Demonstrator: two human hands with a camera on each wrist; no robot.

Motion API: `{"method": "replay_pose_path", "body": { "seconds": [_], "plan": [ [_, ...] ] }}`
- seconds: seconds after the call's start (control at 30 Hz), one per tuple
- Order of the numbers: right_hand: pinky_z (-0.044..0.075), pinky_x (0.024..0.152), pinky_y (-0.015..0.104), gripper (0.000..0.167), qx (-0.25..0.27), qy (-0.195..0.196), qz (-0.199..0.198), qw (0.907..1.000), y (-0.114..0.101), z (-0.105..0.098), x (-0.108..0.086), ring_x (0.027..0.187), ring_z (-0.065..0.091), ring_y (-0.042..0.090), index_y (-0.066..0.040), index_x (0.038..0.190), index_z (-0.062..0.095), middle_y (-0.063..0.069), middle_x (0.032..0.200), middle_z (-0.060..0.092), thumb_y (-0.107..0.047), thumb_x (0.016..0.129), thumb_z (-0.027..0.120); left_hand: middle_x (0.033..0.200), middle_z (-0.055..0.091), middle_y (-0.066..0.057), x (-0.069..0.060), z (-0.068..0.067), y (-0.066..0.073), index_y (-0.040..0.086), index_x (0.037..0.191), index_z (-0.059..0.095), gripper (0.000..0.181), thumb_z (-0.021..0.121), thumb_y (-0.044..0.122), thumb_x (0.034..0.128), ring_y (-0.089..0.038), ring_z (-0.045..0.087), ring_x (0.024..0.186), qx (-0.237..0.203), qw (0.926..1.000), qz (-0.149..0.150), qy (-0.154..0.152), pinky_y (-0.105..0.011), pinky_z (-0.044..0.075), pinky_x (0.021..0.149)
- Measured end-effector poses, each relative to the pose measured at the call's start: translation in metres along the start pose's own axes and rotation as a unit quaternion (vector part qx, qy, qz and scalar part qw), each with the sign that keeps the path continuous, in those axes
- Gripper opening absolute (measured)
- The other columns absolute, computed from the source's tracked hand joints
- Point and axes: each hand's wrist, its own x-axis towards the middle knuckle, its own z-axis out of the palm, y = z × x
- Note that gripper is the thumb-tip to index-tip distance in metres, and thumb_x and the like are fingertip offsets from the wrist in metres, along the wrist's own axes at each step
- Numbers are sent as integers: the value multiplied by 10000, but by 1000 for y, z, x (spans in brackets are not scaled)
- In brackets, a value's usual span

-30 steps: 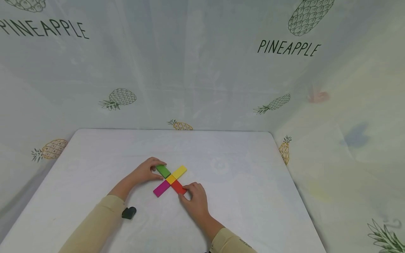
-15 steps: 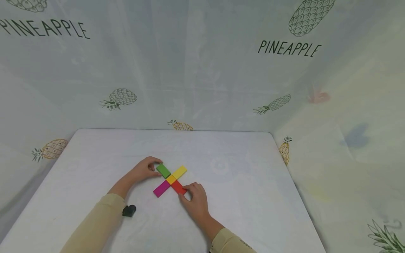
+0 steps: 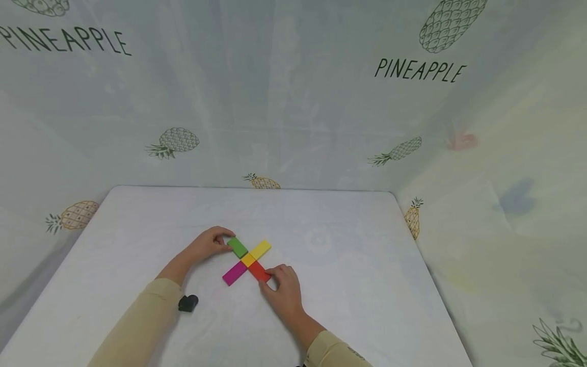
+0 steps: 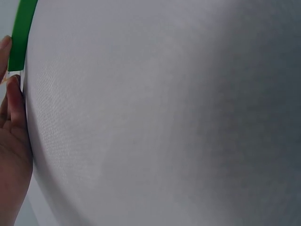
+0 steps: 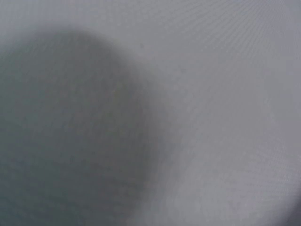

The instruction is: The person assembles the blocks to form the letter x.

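Rectangular blocks form a cross on the white table in the head view. At its centre is a small yellow-orange block. A green block extends to the upper left, a yellow block to the upper right, a magenta block to the lower left and a red block to the lower right. My left hand pinches the outer end of the green block between thumb and forefinger; the left wrist view shows fingertips at that block. My right hand pinches the red block's outer end. Only white cloth fills the right wrist view.
A black heart-shaped piece lies beside the left sleeve. The white-covered table stretches beyond the blocks to its rounded back corners. A pineapple-printed curtain hangs behind it and along the sides.
The left thumb and forefinger have drawn back along the green block to its outer end, uncovering more of it. The right hand and the blocks look nearly unmoved.
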Motion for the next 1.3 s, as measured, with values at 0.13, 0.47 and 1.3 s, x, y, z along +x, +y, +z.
{"method": "replay_pose_path", "body": {
  "seconds": [0.13, 0.47, 1.3],
  "plan": [
    [471, 801, 292, 239, -18, 66, -80, 9999, -1, -1, 0, 901, 505, 77, -208, 1069, 707, -114, 948, 579, -296, 850, 743, 855, 557, -23, 2, 1, -1, 91, 1190, 663, 397, 789, 196, 828, -204, 496, 771, 24, 10000, -30, 10, -304, 441, 681],
    [470, 806, 296, 243, 8, 44, -82, 10000, -1, -1, 1, 912, 507, 78, -211, 1069, 704, -116, 956, 576, -310, 851, 744, 870, 550, -26, 2, 2, 0, 88, 1183, 669, 381, 786, 171, 829, -206, 494, 769, 56, 10000, -47, -30, -306, 438, 675],
    [470, 796, 280, 260, -25, -24, -12, 10000, 1, 1, 1, 905, 500, 68, -218, 1080, 704, -128, 952, 566, -321, 845, 745, 880, 552, -22, 0, 4, -1, 113, 1144, 691, 367, 810, 182, 804, -199, 504, 754, 48, 9999, 82, 35, -277, 449, 666]
  ]
}}
